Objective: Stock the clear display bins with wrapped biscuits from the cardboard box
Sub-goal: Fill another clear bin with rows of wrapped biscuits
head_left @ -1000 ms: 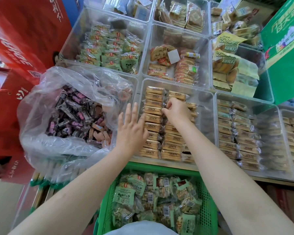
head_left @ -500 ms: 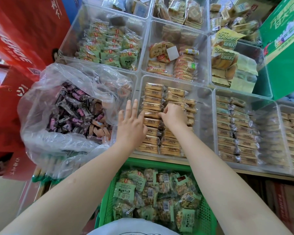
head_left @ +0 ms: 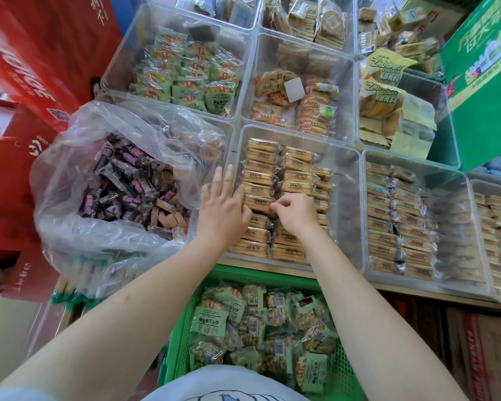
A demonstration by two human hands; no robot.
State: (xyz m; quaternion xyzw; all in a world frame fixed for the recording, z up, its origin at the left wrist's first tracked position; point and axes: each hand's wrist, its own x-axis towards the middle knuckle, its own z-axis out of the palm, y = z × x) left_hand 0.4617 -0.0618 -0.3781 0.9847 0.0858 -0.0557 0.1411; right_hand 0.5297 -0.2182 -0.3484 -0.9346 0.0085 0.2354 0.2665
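1. Green plastic crate [head_left: 182, 328], nearest the person, below the shelf edge: holds loose green-labelled wrapped snacks [head_left: 261, 322].
2. Left hand [head_left: 223, 209]: laid flat at the left wall of the clear display bin [head_left: 347, 198], fingers straight and slightly spread, thumb side touching the left column of packs.
3. Right hand [head_left: 294, 212]: fingers curled, thumb and forefinger pinching the wrapper edge of one of the wrapped biscuits [head_left: 258, 201] in the middle of the bin.
4. The wrapped biscuits: tan oblong packs laid flat in two full columns, with a shorter third column to the right; the bin's right part shows bare floor.
5. Clear plastic bag [head_left: 99, 235], just left of that bin: open-mouthed, holding dark purple-printed sweets [head_left: 122, 195] and some tan ones.
6. Bin to the right [head_left: 368, 215]: similar tan packs in stacked rows.
7. Back row, left to right: bin of green-labelled packs [head_left: 185, 79], bin of round orange-wrapped biscuits [head_left: 313, 114], bin of yellow packs [head_left: 388, 94].
8. Flanks: red cartons [head_left: 26, 68] on the left, green carton [head_left: 483, 91] at the far right.
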